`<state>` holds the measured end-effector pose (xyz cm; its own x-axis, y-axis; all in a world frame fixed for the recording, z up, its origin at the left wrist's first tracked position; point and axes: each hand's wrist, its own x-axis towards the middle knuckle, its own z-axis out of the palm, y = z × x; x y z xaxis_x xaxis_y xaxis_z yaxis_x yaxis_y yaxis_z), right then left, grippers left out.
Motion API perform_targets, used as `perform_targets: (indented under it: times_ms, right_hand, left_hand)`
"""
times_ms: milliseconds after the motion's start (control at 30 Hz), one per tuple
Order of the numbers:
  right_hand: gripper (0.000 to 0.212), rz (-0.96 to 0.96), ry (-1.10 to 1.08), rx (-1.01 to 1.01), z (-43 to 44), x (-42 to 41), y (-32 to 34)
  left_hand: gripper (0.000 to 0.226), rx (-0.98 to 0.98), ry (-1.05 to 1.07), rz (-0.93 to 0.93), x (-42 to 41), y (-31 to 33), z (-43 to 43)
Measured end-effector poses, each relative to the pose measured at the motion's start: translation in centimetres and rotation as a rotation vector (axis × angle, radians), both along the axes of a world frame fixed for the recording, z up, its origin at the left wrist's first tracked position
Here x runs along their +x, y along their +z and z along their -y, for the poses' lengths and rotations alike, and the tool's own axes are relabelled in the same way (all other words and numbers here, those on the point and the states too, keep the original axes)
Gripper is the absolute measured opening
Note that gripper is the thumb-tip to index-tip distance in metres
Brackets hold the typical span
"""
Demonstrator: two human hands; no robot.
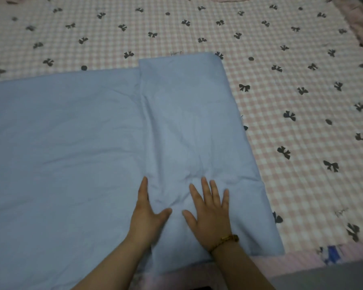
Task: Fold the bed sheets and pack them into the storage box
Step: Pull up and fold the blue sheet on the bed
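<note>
Lying flat on the bed, the blue bed sheet (71, 143) is our first item and the landmark we use for all the rest. It runs off the left edge of the view and reaches the bed's near edge. Its right part is doubled over into a folded flap (187, 111), which sits on top of the sheet and juts a little past the sheet's far edge. We note soft creases in the flap near the hands.

Left hand (149, 214): at the flap's left edge, near side of the sheet. Its fingers (144, 189) are straight and pressed together, seen edge-on along that edge. The thumb is spread wide onto the flap.

Right hand (210, 214): palm down on the flap, just right of the left hand. Its fingers (205, 189) are straight, spread and resting on the cloth. We see a gold-coloured bracelet (228, 240) on the wrist.

Bed cover (281, 59): under the sheet and showing beyond it and to its right. It is pink and white check with black bows and dots, and has a plain pink border.

Grey strip (323, 277): below the sheet's near right corner. We cannot tell what it is.
</note>
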<state>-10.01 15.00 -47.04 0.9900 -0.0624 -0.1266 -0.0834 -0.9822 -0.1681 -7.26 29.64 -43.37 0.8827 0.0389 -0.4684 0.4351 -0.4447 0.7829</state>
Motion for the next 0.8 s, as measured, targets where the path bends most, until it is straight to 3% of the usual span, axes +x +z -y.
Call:
perform_targets:
  times_ms: [233,333,467,567,600,667,733,800]
  right_hand:
    - [0.049,-0.049,0.179,0.038,1.4,-6.2,1.5]
    - [0.045,0.003,0.186,0.016,2.1,-6.7,1.7]
    - [0.041,0.143,0.075,0.159,1.7,-5.5,3.4]
    - [0.039,0.275,-0.188,0.245,3.8,-3.9,4.4]
    - [0.042,0.255,-0.323,0.259,5.1,-3.2,4.9]
    - [0.050,0.020,-0.536,0.315,7.9,-2.2,6.2]
    - [0.066,-0.205,-0.623,0.502,9.8,-2.1,7.0]
    - [0.071,-0.293,-0.592,0.612,10.1,-2.5,7.6]
  left_hand:
    - [0.066,0.130,0.025,0.023,-4.1,0.7,0.1]
    - [0.054,0.437,-0.086,0.199,-4.6,1.0,0.4]
    - [0.044,0.745,-0.422,0.514,-5.3,-1.0,0.0]
    - [0.044,0.772,-0.586,0.376,-4.4,-0.8,-0.2]
    - [0.046,0.760,-0.592,0.351,-3.8,-0.3,0.1]
    - [0.055,0.600,-0.551,0.265,-2.2,1.1,1.9]
    - [0.066,0.492,-0.488,0.174,0.2,2.6,4.6]
    - [0.061,0.442,-0.486,0.140,3.2,3.2,8.7]
